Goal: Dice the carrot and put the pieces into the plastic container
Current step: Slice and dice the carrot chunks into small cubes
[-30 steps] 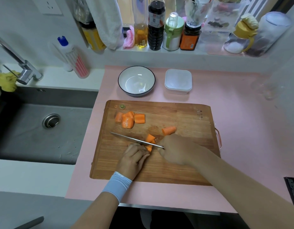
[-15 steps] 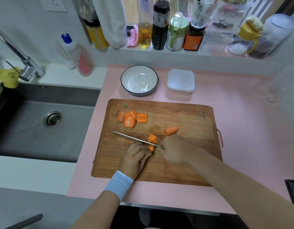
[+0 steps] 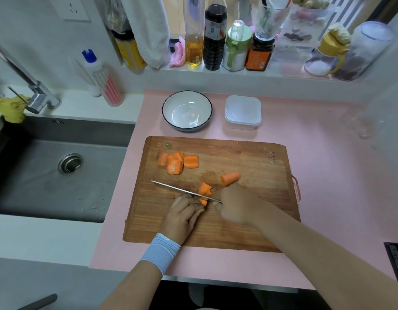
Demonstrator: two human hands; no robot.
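Pink counter [image 3: 316,166] holds your cutting board [image 3: 249,220] mid-frame, with carrot chunks [image 3: 176,163] at its upper left. Your right hand [image 3: 235,206] grips the knife [image 3: 182,190] over a carrot piece [image 3: 204,189] pinned under your left hand's [image 3: 182,217] curled fingertips. Above the board sits the closed plastic container [image 3: 242,112].

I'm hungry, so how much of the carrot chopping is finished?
Partly done. A pile of big orange carrot chunks and a tapered carrot end lie on the brown wooden cutting board. Now the left hand steadies an orange carrot piece while the right hand holds the thin steel knife across it. Left: dicing the chunks smaller and filling the white square plastic container, where no carrot shows.
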